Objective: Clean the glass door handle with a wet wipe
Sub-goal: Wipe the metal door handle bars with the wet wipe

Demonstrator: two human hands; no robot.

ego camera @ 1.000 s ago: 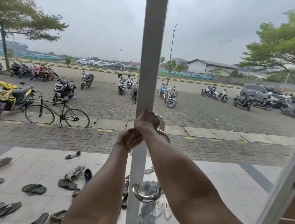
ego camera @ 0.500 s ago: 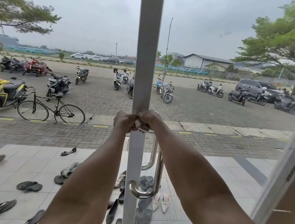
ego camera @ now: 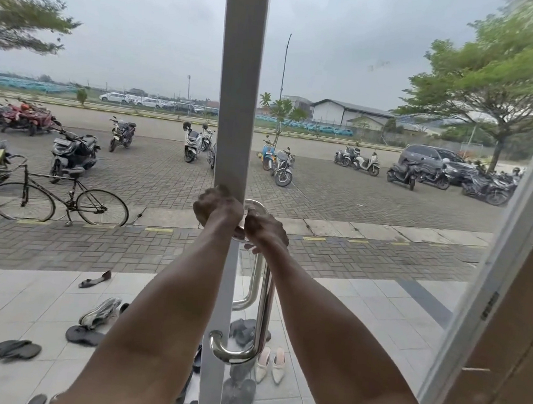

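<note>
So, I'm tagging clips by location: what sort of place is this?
Probably a building entrance: a glass door with a steel handle, shoes left on the tiled porch, and parked scooters beyond.

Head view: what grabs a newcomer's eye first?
Two bare forearms reach up the middle, the left hand and right hand bunched at the top of a steel door handle on a white door frame. Through the glass: scattered sandals lower left, a bicycle beyond.

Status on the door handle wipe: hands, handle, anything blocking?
Left hand and right hand both closed at top of door handle. Wipe not clearly visible. Lower bar bare. Nothing blocking.
</note>
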